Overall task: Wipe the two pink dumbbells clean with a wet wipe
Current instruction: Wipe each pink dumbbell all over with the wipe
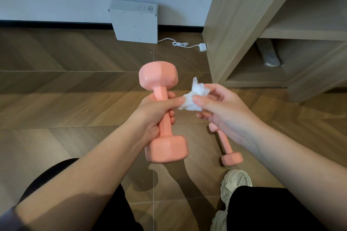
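Left hand (153,112) gripped one pink dumbbell (163,112) by its handle, held upright above the floor (56,80). Right hand (223,110) pinched the crumpled wipe (193,97) beside it. Second dumbbell (226,146) lay on the floor near a shoe (234,182).

The bare left forearm (93,170) and right forearm (293,157) reach forward and inward. The left grip (154,114) curls round the handle of a pink dumbbell (158,76), its thumb stretched out to touch the wet wipe (195,97). The right grip (227,112) pinches that wipe between thumb and fingertips.

The person wears black trousers (262,212) and cream sneakers (234,180).
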